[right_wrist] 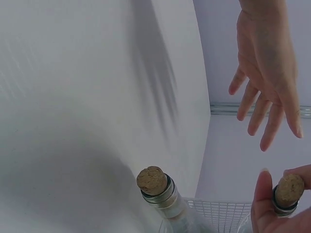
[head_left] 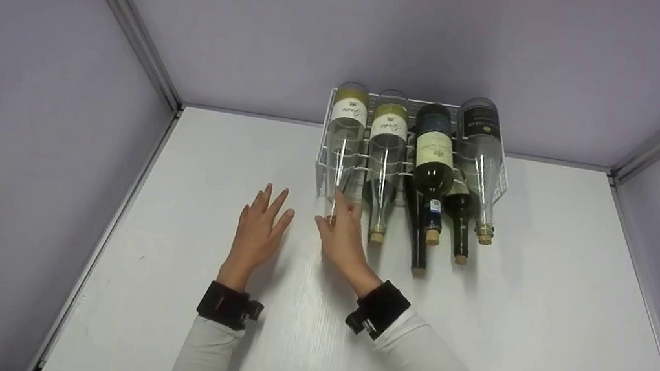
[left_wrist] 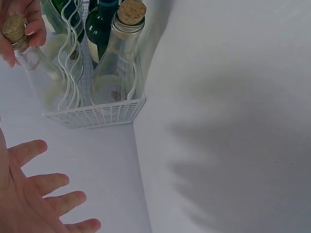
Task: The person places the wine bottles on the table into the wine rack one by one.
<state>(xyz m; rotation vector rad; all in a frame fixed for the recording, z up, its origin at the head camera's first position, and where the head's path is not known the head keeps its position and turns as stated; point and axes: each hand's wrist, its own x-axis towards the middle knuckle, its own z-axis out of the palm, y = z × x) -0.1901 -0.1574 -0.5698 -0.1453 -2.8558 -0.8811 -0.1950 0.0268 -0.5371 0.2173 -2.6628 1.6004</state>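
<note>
The neck of a clear corked wine bottle (head_left: 345,142) is between the thumb and fingers of my right hand (head_left: 343,236). That bottle lies at the upper left of a white wire rack (head_left: 317,174), its cork (right_wrist: 290,188) toward me. My left hand (head_left: 259,227) is over the white table to the left of the rack, fingers spread, touching nothing. In the left wrist view the left hand (left_wrist: 34,194) shows its spread fingers near the lower left corner. A second clear bottle (head_left: 385,154) with a similar label lies just right of the gripped one.
Farther right on the rack are a dark labelled bottle (head_left: 435,162) and a clear black-labelled bottle (head_left: 483,156). Lower green bottles (head_left: 460,221) poke out beneath them, necks forward. Another corked clear bottle (left_wrist: 114,73) sits low in the rack. Grey walls (head_left: 353,32) enclose the table (head_left: 218,143).
</note>
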